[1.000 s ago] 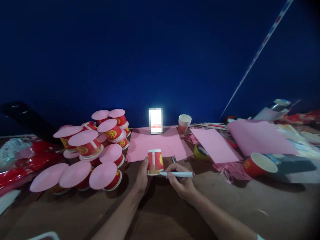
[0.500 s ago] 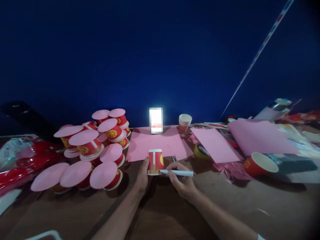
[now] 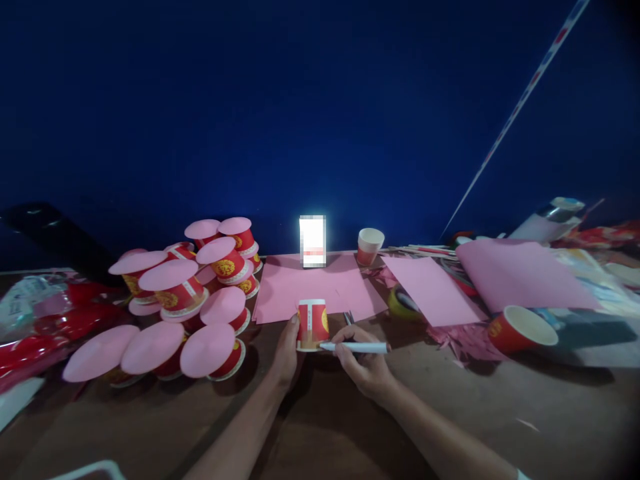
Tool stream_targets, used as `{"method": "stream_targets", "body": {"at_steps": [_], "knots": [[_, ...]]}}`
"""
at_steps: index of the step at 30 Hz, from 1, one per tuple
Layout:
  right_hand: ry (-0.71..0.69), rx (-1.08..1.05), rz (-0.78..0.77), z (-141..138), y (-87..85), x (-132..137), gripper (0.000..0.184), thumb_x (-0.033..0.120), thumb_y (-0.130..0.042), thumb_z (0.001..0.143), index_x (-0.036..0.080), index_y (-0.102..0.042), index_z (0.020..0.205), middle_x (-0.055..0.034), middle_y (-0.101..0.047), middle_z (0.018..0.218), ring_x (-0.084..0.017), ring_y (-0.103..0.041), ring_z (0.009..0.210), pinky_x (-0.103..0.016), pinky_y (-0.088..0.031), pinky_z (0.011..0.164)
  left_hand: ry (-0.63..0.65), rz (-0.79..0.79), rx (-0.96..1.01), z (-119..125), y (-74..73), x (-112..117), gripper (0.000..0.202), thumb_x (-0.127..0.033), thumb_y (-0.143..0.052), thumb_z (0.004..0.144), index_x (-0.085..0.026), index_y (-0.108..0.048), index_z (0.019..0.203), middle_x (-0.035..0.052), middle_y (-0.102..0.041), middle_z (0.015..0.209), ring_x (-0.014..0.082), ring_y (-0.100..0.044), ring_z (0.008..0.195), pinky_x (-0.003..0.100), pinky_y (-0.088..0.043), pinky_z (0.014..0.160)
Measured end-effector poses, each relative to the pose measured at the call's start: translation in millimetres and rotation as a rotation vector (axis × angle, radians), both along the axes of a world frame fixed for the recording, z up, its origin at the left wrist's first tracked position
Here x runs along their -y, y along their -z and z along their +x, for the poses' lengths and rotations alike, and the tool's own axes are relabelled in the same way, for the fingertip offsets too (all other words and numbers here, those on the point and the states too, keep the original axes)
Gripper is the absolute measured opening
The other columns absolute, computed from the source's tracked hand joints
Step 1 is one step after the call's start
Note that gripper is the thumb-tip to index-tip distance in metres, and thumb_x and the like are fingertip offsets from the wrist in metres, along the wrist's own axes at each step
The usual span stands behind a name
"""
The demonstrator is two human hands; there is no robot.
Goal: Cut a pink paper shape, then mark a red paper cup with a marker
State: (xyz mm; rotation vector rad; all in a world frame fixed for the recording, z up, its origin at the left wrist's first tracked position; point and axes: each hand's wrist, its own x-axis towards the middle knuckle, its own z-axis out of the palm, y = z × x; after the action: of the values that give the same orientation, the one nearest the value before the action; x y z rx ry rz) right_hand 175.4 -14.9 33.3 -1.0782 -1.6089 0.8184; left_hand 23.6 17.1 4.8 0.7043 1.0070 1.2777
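Observation:
A red paper cup [image 3: 316, 325] with a yellow emblem and a pale printed strip stands upside down in front of me. My left hand [image 3: 286, 350] is closed around its left side, thumb up along the wall. In my right hand [image 3: 365, 360] a white marker [image 3: 363, 347] is pinched, lying nearly level with its tip pointing left. That tip is at the lower right of the cup, close to its rim; I cannot tell whether it touches. Beyond the cup lie pink paper sheets [image 3: 280, 287]. Dark scissors [image 3: 349, 318] lie partly hidden behind my right hand.
Several red cups topped with pink paper discs [image 3: 207, 350] stand on the left, some stacked. A pale cup stack [image 3: 370, 247] and a blurred bright screen [image 3: 313, 241] stand at the back. Rightward are a tape roll [image 3: 403, 303], pink scraps [image 3: 470, 341] and a tipped red cup [image 3: 523, 330].
Hardly anything differs. The cup's pale strip sits slightly further right, and the marker tip remains near the cup's lower edge. Both hands keep their holds.

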Motion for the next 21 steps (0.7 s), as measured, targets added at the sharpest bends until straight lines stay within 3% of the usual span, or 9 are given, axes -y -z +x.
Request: {"method": "stream_targets", "body": {"at_steps": [5,10,17,21], "knots": [[-0.006,0.033,0.011,1.6,-0.1,1.2,0.009,0.019,-0.051,0.079,0.017,-0.060,0.081,-0.0020,-0.060,0.069,-0.013,-0.053,0.059,-0.022,-0.041,0.054,0.004,0.005,-0.029,-0.6,0.9,-0.4,0.040,-0.050,-0.053,0.076,-0.013,-0.064,0.084,0.0039,-0.065,0.077,0.0168,-0.056,0.069,0.028,-0.042,0.068],[-0.012,0.050,-0.007,1.5,-2.1,1.0,0.009,0.017,-0.050,0.078,0.017,-0.059,0.076,-0.0010,-0.059,0.064,-0.012,-0.052,0.055,-0.022,-0.041,0.053,0.008,0.023,-0.023,-0.1,2.6,-0.9,0.038,-0.049,-0.051,0.078,-0.014,-0.064,0.085,0.0032,-0.065,0.081,0.0162,-0.057,0.072,0.027,-0.042,0.069],[-0.006,0.045,0.015,1.0,0.3,-0.2,0.009,0.018,-0.051,0.078,0.017,-0.060,0.080,-0.0016,-0.061,0.068,-0.012,-0.053,0.057,-0.022,-0.041,0.054,-0.001,0.030,-0.069,0.3,-5.4,0.9,0.037,-0.048,-0.052,0.077,-0.013,-0.064,0.083,0.0037,-0.066,0.078,0.0165,-0.057,0.068,0.027,-0.043,0.066],[-0.032,0.009,-0.021,-0.1,-0.6,1.1,0.008,0.018,-0.051,0.078,0.017,-0.059,0.076,-0.0007,-0.060,0.064,-0.011,-0.051,0.053,-0.021,-0.040,0.051,0.011,0.038,-0.042,-1.2,0.0,-0.3,0.037,-0.047,-0.050,0.079,-0.013,-0.064,0.087,0.0029,-0.065,0.078,0.0159,-0.058,0.070,0.026,-0.042,0.066]]}}
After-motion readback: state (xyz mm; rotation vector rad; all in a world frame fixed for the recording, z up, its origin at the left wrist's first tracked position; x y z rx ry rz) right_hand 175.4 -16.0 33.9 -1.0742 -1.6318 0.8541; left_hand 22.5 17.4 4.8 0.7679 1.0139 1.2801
